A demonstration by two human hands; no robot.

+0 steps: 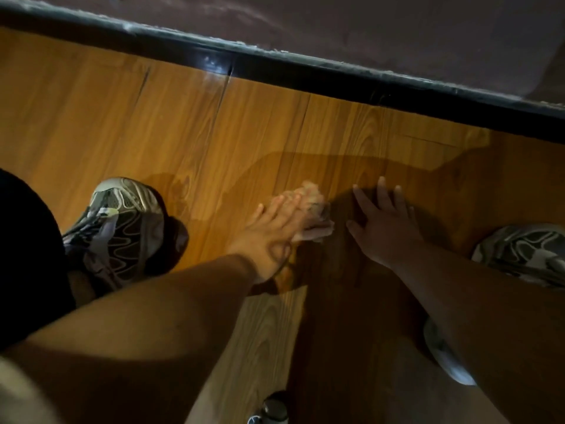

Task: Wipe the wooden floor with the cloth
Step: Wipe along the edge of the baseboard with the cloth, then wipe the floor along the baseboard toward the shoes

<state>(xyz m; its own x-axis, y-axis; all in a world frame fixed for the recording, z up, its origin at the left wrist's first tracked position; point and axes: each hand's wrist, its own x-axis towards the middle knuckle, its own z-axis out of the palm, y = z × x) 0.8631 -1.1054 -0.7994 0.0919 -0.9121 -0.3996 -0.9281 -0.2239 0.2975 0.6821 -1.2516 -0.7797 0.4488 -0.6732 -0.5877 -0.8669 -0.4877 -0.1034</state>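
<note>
Cloth: pale, crumpled, blurred; on floor mid-frame, partly under left hand
Left hand: fingers straight, close together, pressed over cloth
Right hand: just beside cloth; fingers spread, palm down, on or just over floor, cannot tell which
Floor: glossy orange-brown wood planks
Left shoe, right shoe: patterned trainers, either side of hands
Skirting: black strip along floor's far edge, wall above
Dark object: bottom edge, kind unclear

Bare forearms; black legwear; left trainer, right trainer: grey-beige, dark wavy panels, laced.
</note>
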